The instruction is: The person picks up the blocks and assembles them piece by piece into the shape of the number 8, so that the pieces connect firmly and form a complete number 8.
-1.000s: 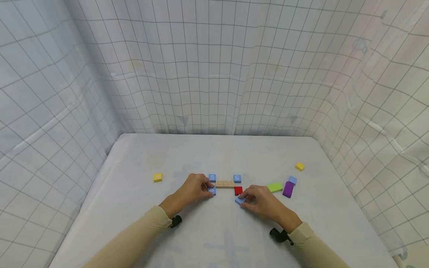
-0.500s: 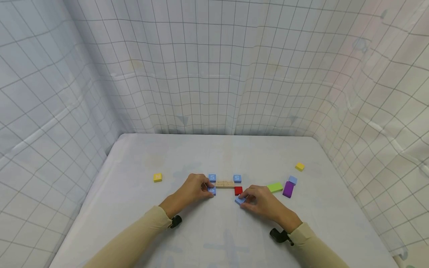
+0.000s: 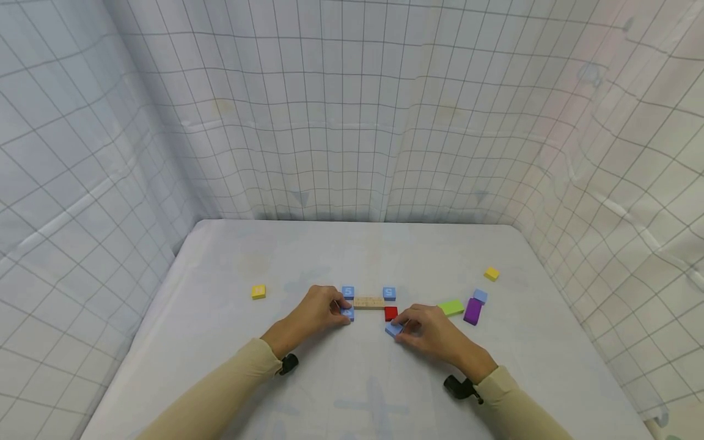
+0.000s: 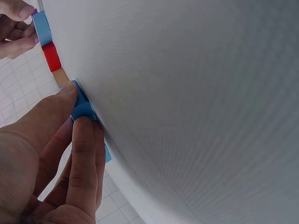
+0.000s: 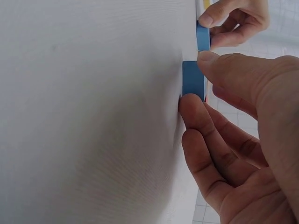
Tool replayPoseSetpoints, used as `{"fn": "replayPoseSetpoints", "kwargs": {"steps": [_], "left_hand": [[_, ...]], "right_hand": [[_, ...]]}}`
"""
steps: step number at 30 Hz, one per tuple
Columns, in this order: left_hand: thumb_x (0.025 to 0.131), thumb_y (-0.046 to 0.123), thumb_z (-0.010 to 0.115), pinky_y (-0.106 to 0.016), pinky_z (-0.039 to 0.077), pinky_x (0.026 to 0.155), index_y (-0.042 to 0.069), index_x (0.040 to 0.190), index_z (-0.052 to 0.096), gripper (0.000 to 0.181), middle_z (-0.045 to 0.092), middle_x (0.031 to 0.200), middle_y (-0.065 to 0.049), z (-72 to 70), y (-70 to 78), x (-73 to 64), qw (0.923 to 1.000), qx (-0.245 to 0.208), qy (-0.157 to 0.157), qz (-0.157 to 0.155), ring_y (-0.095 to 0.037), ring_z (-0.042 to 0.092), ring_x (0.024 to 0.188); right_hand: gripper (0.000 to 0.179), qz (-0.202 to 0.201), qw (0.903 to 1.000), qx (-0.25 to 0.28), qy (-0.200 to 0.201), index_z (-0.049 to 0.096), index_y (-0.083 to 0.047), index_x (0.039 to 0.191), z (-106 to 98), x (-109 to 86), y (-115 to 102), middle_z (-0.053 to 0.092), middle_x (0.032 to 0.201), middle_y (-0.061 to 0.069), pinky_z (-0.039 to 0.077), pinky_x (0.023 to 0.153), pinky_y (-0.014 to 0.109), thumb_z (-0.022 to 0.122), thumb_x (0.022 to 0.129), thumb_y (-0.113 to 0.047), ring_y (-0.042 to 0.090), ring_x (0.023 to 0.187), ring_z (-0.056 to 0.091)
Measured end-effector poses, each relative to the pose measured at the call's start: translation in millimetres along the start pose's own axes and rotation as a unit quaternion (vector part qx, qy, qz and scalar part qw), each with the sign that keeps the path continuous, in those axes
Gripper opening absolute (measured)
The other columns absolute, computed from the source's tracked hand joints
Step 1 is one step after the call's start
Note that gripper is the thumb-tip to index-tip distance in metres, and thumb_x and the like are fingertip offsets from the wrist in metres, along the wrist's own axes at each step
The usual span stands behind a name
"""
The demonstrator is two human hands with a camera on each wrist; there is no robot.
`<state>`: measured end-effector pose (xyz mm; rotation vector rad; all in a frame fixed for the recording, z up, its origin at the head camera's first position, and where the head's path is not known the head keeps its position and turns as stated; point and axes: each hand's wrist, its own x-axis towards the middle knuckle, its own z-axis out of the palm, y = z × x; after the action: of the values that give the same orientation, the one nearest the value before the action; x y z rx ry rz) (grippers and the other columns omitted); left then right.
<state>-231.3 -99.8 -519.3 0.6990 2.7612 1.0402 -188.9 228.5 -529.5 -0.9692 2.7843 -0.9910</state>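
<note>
My left hand (image 3: 321, 307) pinches a blue number block (image 3: 348, 314) on the white table; its numeral is partly covered by fingers. Just behind that block lies a blue block marked 5 (image 3: 348, 291). Thumb and fingers of my right hand (image 3: 431, 330) hold another blue block (image 5: 193, 80), turned slightly askew, close in front of a red block (image 3: 391, 313). Between the two sides runs a plain wooden strip (image 3: 369, 303) with small marks on it. A second blue block with a numeral (image 3: 389, 293) sits behind the strip's right end.
Right of my right hand lie a lime green block (image 3: 451, 307), a purple block (image 3: 472, 311) and a light blue block (image 3: 481, 296). A yellow block (image 3: 492, 274) is farther back. Another yellow block (image 3: 258, 291) lies at left. Gridded white curtains (image 3: 357, 122) surround the table.
</note>
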Motion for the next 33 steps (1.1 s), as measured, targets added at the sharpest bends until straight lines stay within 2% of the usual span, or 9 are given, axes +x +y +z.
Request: {"fn": "replayPoseSetpoints", "kwargs": {"steps": [8,16,18,21,25,27,30,33], "left_hand": [[0.09,0.005,0.101,-0.018,0.058,0.071,0.0,0.109,0.09,0.023,0.081,0.097,-0.005,-1.6,2.9,-1.2,1.0,0.001,0.0,0.005,-0.003,0.066,0.079],[0.09,0.004,0.1,-0.019,0.059,0.071,-0.001,0.11,0.09,0.023,0.081,0.096,-0.007,0.2,-0.7,0.4,0.9999,-0.001,0.004,0.015,-0.004,0.066,0.078],[0.089,0.004,0.101,-0.021,0.06,0.071,-0.002,0.109,0.09,0.024,0.081,0.095,-0.007,3.2,-6.5,2.5,0.9997,-0.006,0.009,0.023,-0.005,0.067,0.077],[0.087,0.011,0.104,-0.02,0.06,0.07,0.003,0.108,0.091,0.026,0.081,0.094,-0.002,13.5,-28.1,10.2,0.9991,-0.018,0.013,0.036,-0.002,0.067,0.076],[0.086,0.021,0.107,-0.021,0.061,0.069,0.009,0.109,0.093,0.03,0.083,0.095,0.003,29.6,-60.2,21.8,0.9986,-0.008,0.015,0.051,-0.001,0.069,0.077],[0.087,0.024,0.107,-0.021,0.062,0.069,0.011,0.11,0.093,0.03,0.083,0.096,0.004,32.6,-66.2,24.2,0.9985,0.0,0.014,0.052,0.0,0.07,0.078],[0.088,0.021,0.106,-0.02,0.061,0.069,0.01,0.11,0.093,0.028,0.082,0.096,0.004,30.5,-62.2,22.7,0.9989,-0.004,0.012,0.044,0.001,0.069,0.077],[0.09,0.013,0.103,-0.021,0.061,0.069,0.004,0.11,0.091,0.025,0.082,0.095,-0.001,17.3,-36.8,13.7,0.9992,-0.01,0.011,0.036,-0.002,0.068,0.077]], "right_hand": [[0.03,-0.01,0.9999,-0.005,0.011,0.086,-0.014,0.126,-3.2,-3.9,3.2,0.086,0.117,-0.002,0.07,0.091,0.026,0.096,0.098,-0.012,0.008,0.1,0.081],[0.03,-0.018,0.9991,-0.026,0.03,0.086,-0.013,0.127,-9.0,-6.9,8.0,0.086,0.115,-0.001,0.071,0.091,0.027,0.096,0.098,-0.013,0.008,0.098,0.081],[0.03,-0.019,0.9988,-0.031,0.034,0.086,-0.012,0.127,-11.5,-7.8,8.4,0.086,0.116,0.0,0.071,0.091,0.029,0.096,0.099,-0.012,0.008,0.097,0.082],[0.03,-0.013,0.9986,-0.035,0.037,0.086,-0.012,0.127,-15.6,-9.9,9.2,0.085,0.118,0.001,0.072,0.092,0.031,0.095,0.099,-0.011,0.009,0.098,0.082],[0.031,-0.005,0.9978,-0.046,0.046,0.085,-0.012,0.127,-20.6,-12.6,11.9,0.085,0.118,0.002,0.073,0.091,0.033,0.096,0.098,-0.01,0.011,0.098,0.083],[0.032,-0.005,0.9968,-0.056,0.056,0.086,-0.012,0.127,-23.1,-14.0,14.4,0.084,0.117,0.002,0.073,0.09,0.033,0.096,0.097,-0.009,0.01,0.097,0.083],[0.033,-0.008,0.9949,-0.069,0.072,0.086,-0.011,0.125,-27.5,-16.4,18.6,0.084,0.116,0.004,0.072,0.089,0.032,0.098,0.095,-0.007,0.01,0.094,0.082],[0.033,-0.011,0.9929,-0.078,0.089,0.087,-0.01,0.123,-32.2,-19.0,23.4,0.085,0.115,0.005,0.071,0.086,0.03,0.099,0.093,-0.006,0.009,0.092,0.079]]}}
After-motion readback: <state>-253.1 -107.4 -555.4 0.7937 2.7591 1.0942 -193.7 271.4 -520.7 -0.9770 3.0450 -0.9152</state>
